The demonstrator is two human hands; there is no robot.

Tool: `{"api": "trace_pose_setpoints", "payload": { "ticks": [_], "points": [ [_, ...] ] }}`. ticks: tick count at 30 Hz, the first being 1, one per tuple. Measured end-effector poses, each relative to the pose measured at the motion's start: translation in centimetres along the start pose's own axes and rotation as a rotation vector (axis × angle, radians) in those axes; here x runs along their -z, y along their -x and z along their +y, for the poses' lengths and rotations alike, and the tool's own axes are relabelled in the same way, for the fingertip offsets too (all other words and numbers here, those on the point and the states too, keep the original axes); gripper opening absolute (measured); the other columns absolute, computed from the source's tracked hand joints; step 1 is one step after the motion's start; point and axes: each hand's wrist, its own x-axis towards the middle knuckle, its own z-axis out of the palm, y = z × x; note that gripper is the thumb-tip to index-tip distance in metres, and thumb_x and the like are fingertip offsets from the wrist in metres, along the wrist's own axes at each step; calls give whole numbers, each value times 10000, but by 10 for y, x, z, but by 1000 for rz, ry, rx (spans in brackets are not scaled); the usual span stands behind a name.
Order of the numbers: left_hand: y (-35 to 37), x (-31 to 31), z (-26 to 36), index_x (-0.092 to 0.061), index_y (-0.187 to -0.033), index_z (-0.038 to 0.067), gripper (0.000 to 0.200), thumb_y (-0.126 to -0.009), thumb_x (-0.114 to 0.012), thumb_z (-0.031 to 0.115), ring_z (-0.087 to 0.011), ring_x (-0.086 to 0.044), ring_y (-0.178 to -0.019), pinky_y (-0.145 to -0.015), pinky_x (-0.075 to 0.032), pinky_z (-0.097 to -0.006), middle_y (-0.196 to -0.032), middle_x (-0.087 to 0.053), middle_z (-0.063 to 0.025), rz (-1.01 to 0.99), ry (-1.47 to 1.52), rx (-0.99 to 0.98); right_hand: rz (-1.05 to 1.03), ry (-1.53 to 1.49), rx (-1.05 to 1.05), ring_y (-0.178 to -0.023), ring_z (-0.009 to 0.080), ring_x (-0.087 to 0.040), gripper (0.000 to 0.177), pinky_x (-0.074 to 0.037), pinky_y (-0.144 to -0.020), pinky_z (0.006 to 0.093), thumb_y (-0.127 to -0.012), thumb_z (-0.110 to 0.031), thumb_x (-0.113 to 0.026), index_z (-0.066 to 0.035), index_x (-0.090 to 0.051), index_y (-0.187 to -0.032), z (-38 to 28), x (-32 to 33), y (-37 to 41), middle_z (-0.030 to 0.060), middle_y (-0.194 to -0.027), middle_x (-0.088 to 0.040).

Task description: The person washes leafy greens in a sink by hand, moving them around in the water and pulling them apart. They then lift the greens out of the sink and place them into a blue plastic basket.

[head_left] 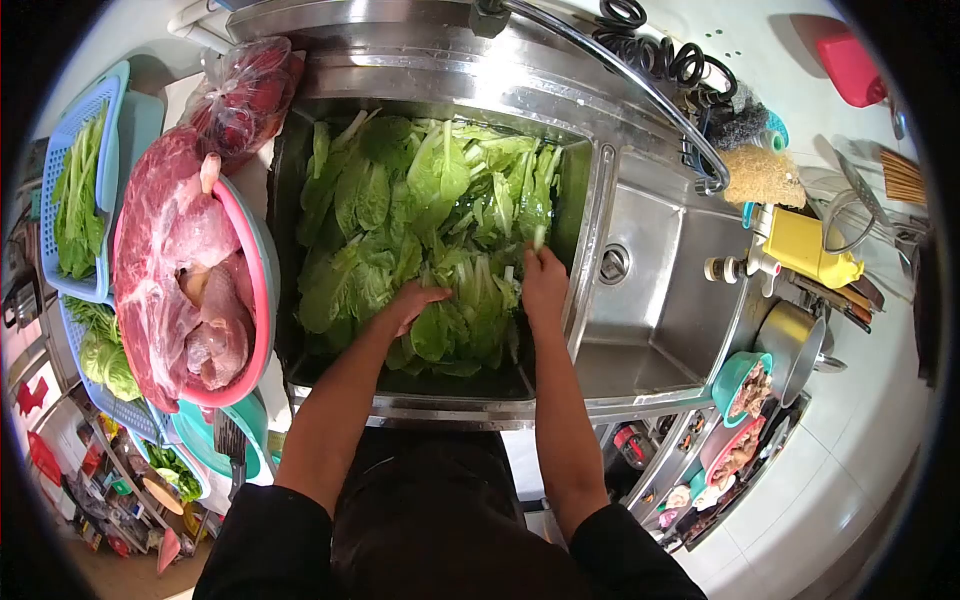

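Right hand (pixel 545 287) pinches greens (pixel 420 190); sink wall (pixel 576 195) close.

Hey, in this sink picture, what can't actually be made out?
Head view only:
Left hand fingertips: buried among the leafy greens.
Right hand grip: turned away from the camera.
Sink bottom: covered by the greens.
Red bag contents: blurred by creased plastic.
Food in the teal bowl: too small.

Raw meat (pixel 165 250) in pink basin (pixel 262 300) left; yellow bottle (pixel 805 245) right.
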Motion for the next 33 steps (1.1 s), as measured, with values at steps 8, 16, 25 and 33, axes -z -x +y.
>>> {"api": "trace_pose_setpoints", "payload": {
  "ticks": [8, 16, 25, 33],
  "points": [
    [-50, 14, -24, -589, -1233, -26, 581, -773, -774, 278, -259, -631, -993, -846, -487, -373, -1154, -644, -149, 118, -193, -76, 121, 31, 227, -894, 312, -651, 534, -498, -840, 392, -883, -243, -665, 28, -505, -1315, 72, -87, 37, 202, -955, -675],
    [-34, 3, -15, -688, -1107, -12, 369, -837, -702, 240, -223, -567, -1169, -996, -416, -378, -1147, -669, -106, -9, -61, -115, -445, -357, -120, -988, 210, -626, 473, -485, -864, 343, -838, -224, -724, 29, -580, -1211, 67, -56, -6, 126, -1099, -664],
    [-43, 2, 14, -492, -1369, -30, 862, -733, -798, 465, -298, -482, -1294, -1058, -365, -414, -1366, -542, -190, 197, -421, 96, -547, -194, -73, -990, 206, -620, 468, -478, -856, 353, -797, -201, -745, 9, -607, -1191, 51, -74, -5, 108, -1105, -660],
    [-35, 14, 4, -628, -1207, 24, 555, -780, -778, 345, -272, -529, -1183, -1031, -369, -405, -1263, -597, -134, -48, -117, -174, -403, -552, -292, -1002, 251, -624, 607, -484, -871, 366, -740, -222, -758, 46, -560, -1247, 25, -36, 5, 158, -1152, -648]
  ]
}}
